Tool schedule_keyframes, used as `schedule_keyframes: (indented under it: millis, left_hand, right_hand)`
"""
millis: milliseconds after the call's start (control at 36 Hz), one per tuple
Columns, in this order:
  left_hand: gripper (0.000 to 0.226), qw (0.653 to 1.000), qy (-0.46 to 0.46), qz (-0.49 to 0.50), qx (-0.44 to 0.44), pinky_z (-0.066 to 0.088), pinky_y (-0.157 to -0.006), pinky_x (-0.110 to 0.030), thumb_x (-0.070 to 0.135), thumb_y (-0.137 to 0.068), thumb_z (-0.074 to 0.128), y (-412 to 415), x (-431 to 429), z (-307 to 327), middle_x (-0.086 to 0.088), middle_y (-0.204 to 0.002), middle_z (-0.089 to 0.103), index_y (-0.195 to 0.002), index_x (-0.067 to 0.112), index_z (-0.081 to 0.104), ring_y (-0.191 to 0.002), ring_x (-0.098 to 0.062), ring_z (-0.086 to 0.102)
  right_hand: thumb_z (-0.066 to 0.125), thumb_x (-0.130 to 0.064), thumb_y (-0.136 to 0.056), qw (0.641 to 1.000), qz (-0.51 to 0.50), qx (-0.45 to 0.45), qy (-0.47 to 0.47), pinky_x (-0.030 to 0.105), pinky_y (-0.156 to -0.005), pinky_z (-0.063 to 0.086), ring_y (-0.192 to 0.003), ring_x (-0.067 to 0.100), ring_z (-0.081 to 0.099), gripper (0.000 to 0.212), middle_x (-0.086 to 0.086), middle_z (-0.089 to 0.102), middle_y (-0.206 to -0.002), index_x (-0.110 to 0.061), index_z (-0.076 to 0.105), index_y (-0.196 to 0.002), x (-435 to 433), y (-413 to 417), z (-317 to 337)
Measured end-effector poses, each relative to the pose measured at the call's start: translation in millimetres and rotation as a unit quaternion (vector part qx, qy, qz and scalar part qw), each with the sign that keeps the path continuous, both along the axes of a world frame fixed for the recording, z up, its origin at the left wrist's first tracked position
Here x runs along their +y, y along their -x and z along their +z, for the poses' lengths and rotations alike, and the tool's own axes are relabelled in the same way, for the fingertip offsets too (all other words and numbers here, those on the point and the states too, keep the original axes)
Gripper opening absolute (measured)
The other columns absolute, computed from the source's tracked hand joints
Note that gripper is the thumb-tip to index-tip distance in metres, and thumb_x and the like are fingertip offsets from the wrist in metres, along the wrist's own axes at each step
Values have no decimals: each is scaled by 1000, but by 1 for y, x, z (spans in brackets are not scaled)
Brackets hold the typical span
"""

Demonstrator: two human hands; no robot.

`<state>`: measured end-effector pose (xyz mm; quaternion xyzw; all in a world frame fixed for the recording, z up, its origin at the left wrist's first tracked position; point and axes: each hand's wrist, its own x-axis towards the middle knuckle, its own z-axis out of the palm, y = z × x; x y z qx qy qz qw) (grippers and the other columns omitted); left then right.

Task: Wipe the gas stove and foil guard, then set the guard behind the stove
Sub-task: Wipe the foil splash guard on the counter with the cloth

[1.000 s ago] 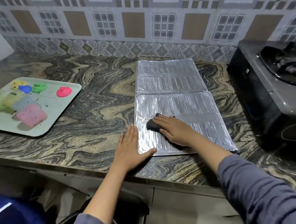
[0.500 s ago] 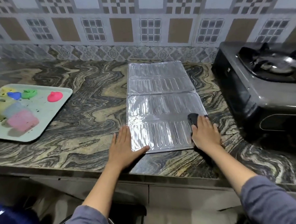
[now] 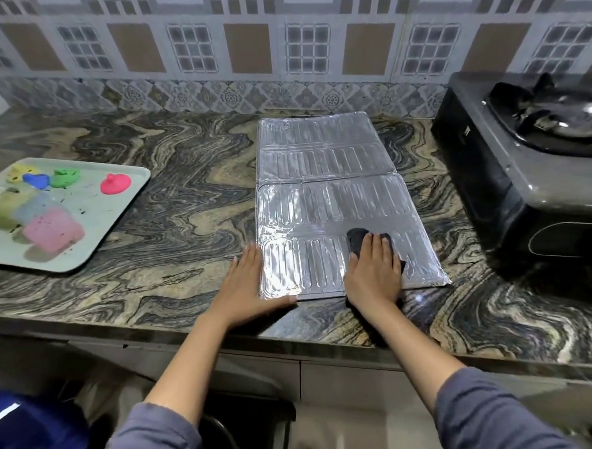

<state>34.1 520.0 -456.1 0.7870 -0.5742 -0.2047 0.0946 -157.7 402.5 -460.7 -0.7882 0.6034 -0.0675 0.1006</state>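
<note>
Foil guard lies flat and unfolded on the marbled countertop, far edge near the tiled backsplash, near edge close to the counter's front lip; gas stove sits just beside it to the right, apart from it. Dark cloth rests on the near panel of the guard, pressed under the right hand, which lies palm-down with fingers extended and together, not clenched, holding the cloth flat against the foil. Compared with half a second ago, this hand and cloth sit further left, toward the middle of the near panel; then they were at the panel's right edge, and a second ago near its left half. Left hand is flat and released, fingers straight, palm on the countertop at the guard's near-left corner, thumb touching the near edge; position unchanged across the earlier frames. Guard itself has not shifted. Well to the left, a pale tray carries small coloured items, unchanged.
</note>
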Motion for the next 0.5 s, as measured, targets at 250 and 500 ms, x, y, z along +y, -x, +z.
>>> schedule_keyframes:
  millis: [250,500]
  left_hand:
    - [123,993,85,69,30,5,-117,-34,89,-51,44,12,18,-3,10,-157,1,-149,27,3,-143,-6,-3]
    - [126,992,68,96,37,2,-118,-34,89,-50,41,18,17,-1,9,-157,-2,-149,23,3,-146,-12,-1]
  right_hand:
    - [22,-33,-99,1000,5,-1,0,38,-118,8,-146,22,8,57,6,12,-158,-8,11,-148,0,1,1]
    - [25,-31,-99,1000,28,-9,-10,39,-117,10,-146,22,7,56,6,12,-158,-8,12,-148,1,-8,4]
